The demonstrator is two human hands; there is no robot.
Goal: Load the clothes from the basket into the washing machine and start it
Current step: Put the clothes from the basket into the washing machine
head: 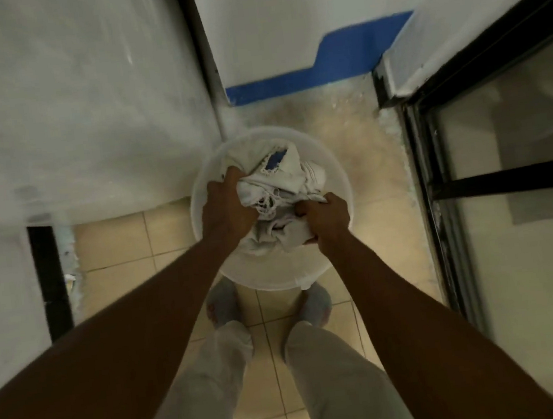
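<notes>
Both hands are down in the basket (pixel 278 279), center frame, on the floor (pixel 117 244) just ahead of the feet (pixel 313 303). The left hand (pixel 228 204) clenches a fistful of the clothes (pixel 285 180) at the pile's left edge. The right hand (pixel 324 219) grips the pile's lower right, with the fingers curled into the fabric. We judge the load is not yet lifted clear.

Risks:
- The pile looks tangled, with frayed threads in the middle, and the 2 grips sit on separate parts. A loose piece could slip out on the lift and land on the floor, which is stained just above the basket in frame.
- The basket looks light, so snagged fabric could drag it up or tip it.
- We cannot pick out the washer. The white surface (pixel 77 104) at upper left may be it, but we cannot tell. With both hands full, a closed lid or door would force a regrip and probably a drop.

Containers: there is 1, the round white basket. It holds a bunch of pale clothes, and 1 piece near the top shows a blue patch. We cannot tell the item count. The clothes sit toward the upper part of the basket, and the part nearest the feet shows bare.
</notes>
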